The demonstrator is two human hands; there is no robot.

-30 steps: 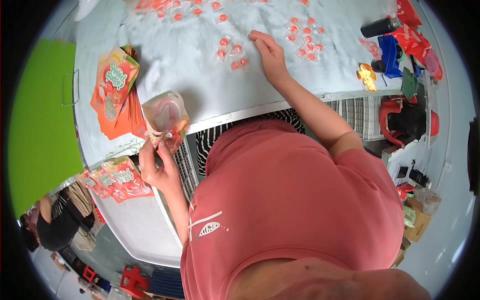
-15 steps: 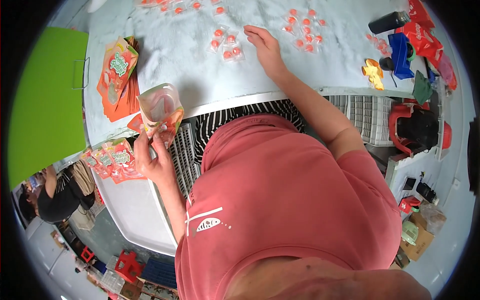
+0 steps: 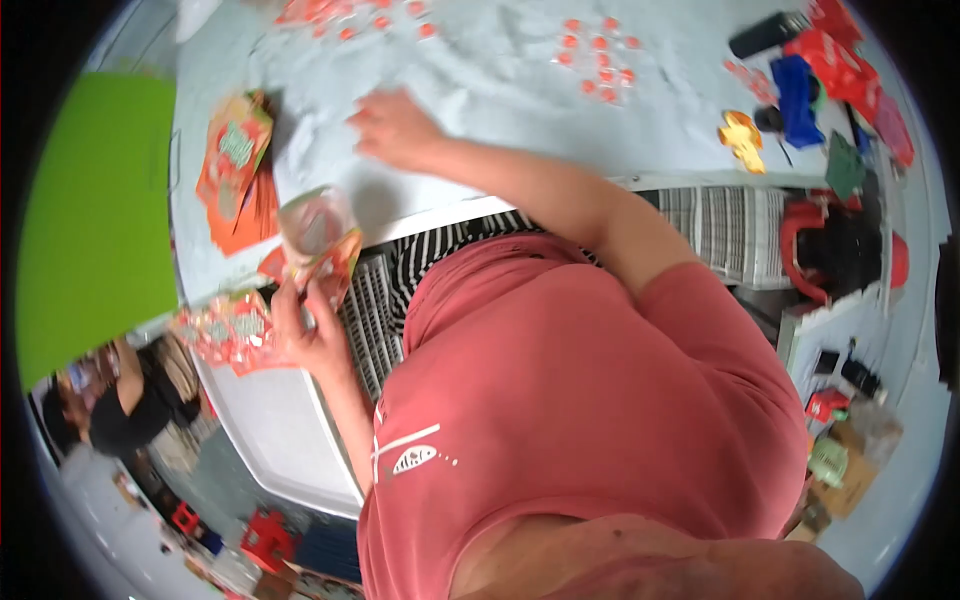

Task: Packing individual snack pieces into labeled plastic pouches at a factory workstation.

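My left hand [image 3: 308,325] grips an orange printed pouch [image 3: 322,240] by its lower part, its top gaping upward beside the table's front edge. My right hand [image 3: 400,130] is over the table to the right of and beyond this pouch, palm down and smeared by motion. Whether anything is under or in its fingers is hidden. Small orange-red pieces in clear wrappers [image 3: 600,60] lie in a loose group farther right. More wrapped pieces [image 3: 381,22] lie along the far edge of the view.
A stack of flat pouches [image 3: 240,165] lies at the table's left. Several filled-looking pouches [image 3: 230,325] rest by a white tray [image 3: 275,420]. At the right are a dark bottle [image 3: 768,35], a blue holder [image 3: 797,100] and a yellow item [image 3: 741,138]. Another person [image 3: 125,400] is at far left.
My right hand has swept left and nearer across the table. The small group of wrapped pieces beside it no longer shows at its old place. My left hand still holds the pouch, slightly lower.
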